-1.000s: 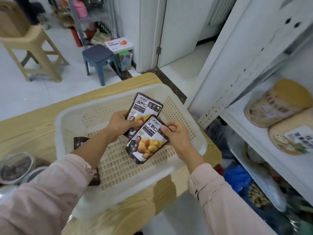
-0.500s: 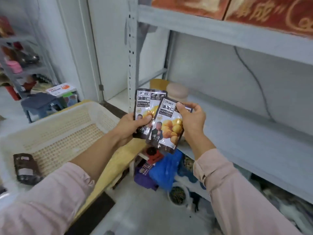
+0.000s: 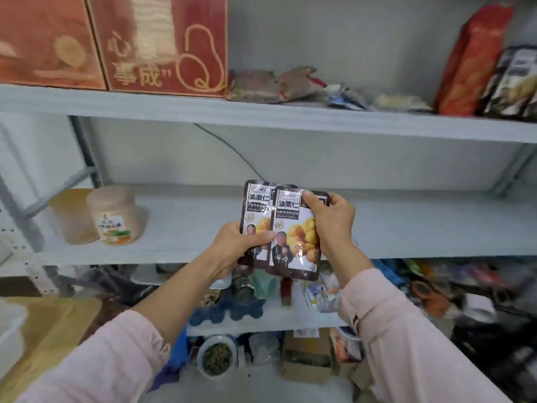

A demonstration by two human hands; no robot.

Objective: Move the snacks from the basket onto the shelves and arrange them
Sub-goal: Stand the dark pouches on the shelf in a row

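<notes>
In front of the middle shelf [image 3: 406, 228], the left hand [image 3: 232, 245] grips one chestnut packet [image 3: 257, 210] and the right hand [image 3: 331, 219] pinches the other packet [image 3: 293, 245].

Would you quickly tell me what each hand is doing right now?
Left hand: grips the rear dark foil chestnut snack packet.
Right hand: grips the front dark foil chestnut snack packet.

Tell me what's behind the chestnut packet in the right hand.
A second packet, held by the left hand, sits behind the front packet in the right hand. Only its left part shows; the rest is covered. Beyond is the middle shelf.
</notes>
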